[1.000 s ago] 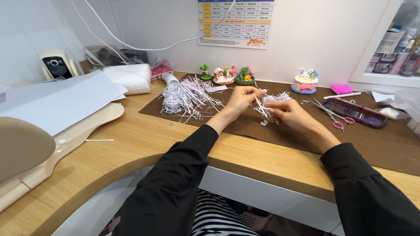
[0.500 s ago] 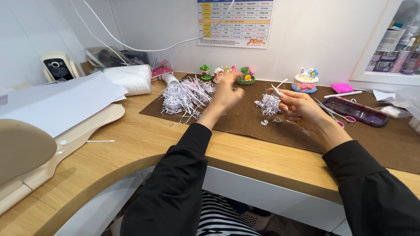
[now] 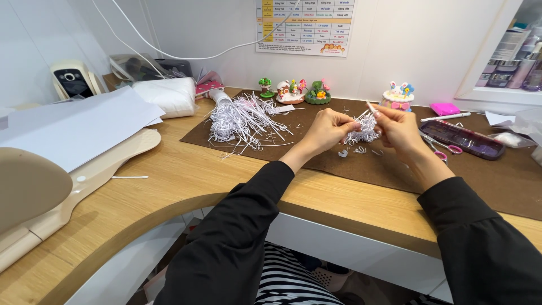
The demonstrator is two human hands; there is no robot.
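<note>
My left hand [image 3: 327, 129] and my right hand [image 3: 398, 127] meet above the brown mat [image 3: 497, 181], both pinching a small bundle of white paper strips [image 3: 363, 131]. One strip sticks up from my right fingers. A few curled paper bits [image 3: 361, 151] lie on the mat just below the hands. A larger pile of white paper strips [image 3: 243, 118] sits on the mat to the left of my left hand.
Small colourful figurines [image 3: 291, 90] and a bunny figure [image 3: 398, 96] stand along the wall. Pink-handled scissors [image 3: 437, 148], a dark tray [image 3: 463, 138] and a pen [image 3: 445, 117] lie to the right. White sheets [image 3: 68, 124], a folded white cloth [image 3: 169, 95] and a cream device [image 3: 73, 181] sit at left.
My left hand, which had reached toward the large strip pile, has come back to the right and joined my right hand on the small bundle.
</note>
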